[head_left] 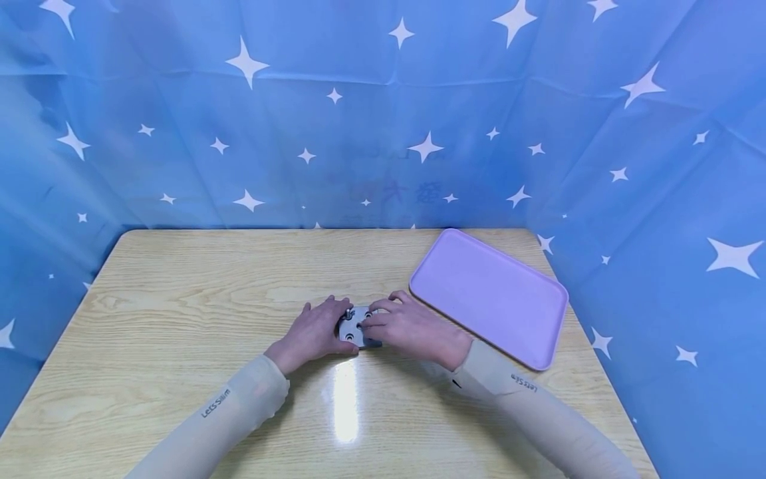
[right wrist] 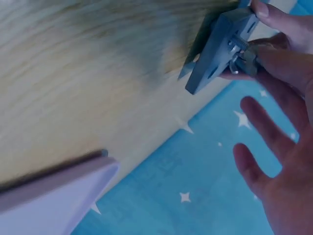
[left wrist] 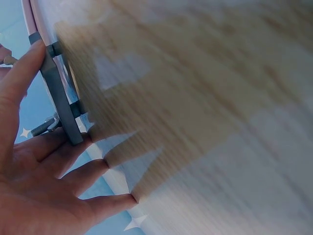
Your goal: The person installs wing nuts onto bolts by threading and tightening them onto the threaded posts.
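A small grey metal plate with several holes sits level at the middle of the table, slightly raised on bolt heads that stick out underneath. My left hand grips its left side, thumb along the near edge and index finger at the far corner; the other fingers spread down to the tabletop. Close to that index finger, a threaded bolt with a wing nut stands up from the plate. Over the plate's right half, my right hand pinches a wing nut on another bolt between thumb and finger, its remaining fingers apart.
A purple tray lies at an angle on the right of the wooden table, just beyond my right hand. Blue cloth with white stars hangs behind the table and along both sides.
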`<state>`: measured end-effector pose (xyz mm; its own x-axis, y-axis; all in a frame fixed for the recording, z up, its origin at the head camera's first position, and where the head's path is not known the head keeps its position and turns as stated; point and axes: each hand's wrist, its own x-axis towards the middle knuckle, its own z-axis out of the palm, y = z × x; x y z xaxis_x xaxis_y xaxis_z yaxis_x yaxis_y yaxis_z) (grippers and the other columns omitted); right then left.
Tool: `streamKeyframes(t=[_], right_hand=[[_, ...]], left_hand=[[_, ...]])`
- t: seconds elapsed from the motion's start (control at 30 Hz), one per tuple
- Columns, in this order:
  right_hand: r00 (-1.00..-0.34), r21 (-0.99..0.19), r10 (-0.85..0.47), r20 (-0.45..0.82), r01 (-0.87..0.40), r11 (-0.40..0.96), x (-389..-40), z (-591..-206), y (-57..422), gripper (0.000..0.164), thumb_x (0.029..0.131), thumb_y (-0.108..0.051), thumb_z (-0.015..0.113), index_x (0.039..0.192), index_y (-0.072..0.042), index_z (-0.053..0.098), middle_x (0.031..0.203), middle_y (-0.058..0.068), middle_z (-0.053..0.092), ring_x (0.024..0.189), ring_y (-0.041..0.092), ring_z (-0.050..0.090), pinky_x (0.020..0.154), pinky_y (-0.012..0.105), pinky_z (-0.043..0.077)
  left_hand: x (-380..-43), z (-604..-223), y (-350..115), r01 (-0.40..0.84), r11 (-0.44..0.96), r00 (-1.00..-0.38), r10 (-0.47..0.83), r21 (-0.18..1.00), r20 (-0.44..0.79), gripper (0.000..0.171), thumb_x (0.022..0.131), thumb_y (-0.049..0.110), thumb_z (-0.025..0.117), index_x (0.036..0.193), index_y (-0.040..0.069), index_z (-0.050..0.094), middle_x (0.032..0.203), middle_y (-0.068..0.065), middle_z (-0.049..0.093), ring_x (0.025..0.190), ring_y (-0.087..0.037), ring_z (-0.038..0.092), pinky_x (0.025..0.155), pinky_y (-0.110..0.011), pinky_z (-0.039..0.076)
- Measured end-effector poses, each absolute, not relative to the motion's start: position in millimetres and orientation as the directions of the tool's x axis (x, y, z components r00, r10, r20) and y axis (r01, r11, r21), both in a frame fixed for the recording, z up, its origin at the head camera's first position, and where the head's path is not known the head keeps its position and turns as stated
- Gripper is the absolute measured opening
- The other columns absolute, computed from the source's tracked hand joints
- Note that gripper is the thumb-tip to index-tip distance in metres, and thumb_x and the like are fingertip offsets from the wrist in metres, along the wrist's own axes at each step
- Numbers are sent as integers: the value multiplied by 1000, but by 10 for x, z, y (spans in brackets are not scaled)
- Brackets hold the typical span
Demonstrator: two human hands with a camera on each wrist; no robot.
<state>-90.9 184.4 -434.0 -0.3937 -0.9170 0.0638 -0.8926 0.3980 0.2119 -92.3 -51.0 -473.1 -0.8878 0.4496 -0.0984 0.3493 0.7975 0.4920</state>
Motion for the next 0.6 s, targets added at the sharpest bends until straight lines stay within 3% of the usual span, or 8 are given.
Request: streamKeyframes(t=[0.13, 0.23, 0.47, 0.6], right_hand=[[-427, 217, -891, 152, -866, 452, -899, -4419, 1794, 13, 89, -19, 78, 101, -25, 74, 107, -11, 72, 106, 16, 62, 85, 37, 46], [-467, 200, -862, 198, -842, 502, -873, -4487, 1755, 7, 92, -23, 78, 97, -23, 73, 98, -9, 72, 94, 17, 62, 79, 35, 45], [-562, 124, -778, 280, -782, 610, -798, -4585, 1663, 9, 94, -23, 75, 90, -16, 72, 83, -3, 71, 73, 16, 59, 65, 32, 44], [-604, 99, -749, 271, -757, 646, -777, -4592, 1644, 13, 96, -25, 73, 88, -15, 70, 80, -2, 71, 70, 16, 59, 63, 31, 43]], left_hand=[[-923, -4732, -513, 344, 798, -889, 447, 495, -102, 93, 74, 46, 92, 148, 6, 53, 152, -19, 52, 145, -42, 42, 113, -74, 27], [-924, -4730, -512, 343, 798, -889, 446, 495, -103, 93, 74, 46, 92, 148, 6, 53, 152, -19, 52, 145, -42, 42, 113, -74, 27], [-924, -4728, -508, 343, 802, -890, 444, 489, -103, 94, 74, 48, 92, 149, 6, 52, 153, -20, 51, 146, -42, 41, 114, -73, 27], [-918, -4731, -512, 348, 799, -890, 445, 491, -94, 95, 74, 47, 92, 149, 5, 52, 152, -20, 51, 145, -42, 42, 113, -74, 27]])
